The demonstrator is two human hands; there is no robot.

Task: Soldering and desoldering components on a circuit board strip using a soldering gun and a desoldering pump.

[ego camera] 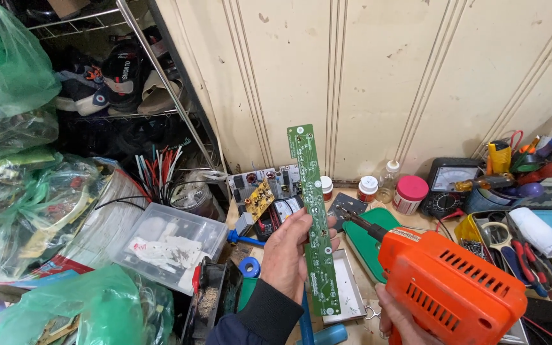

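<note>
Two hands: one board, one gun.

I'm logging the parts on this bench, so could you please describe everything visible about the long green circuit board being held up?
The green circuit board is a long, narrow strip with pale printed markings and small solder points along its face. It stands nearly upright, leaning slightly left at the top, in front of the cream panelled wall. The left hand grips its lower half, fingers wrapped around the edge. The metal tip of the orange soldering gun, held in the right hand, points at its middle from the right.
</note>
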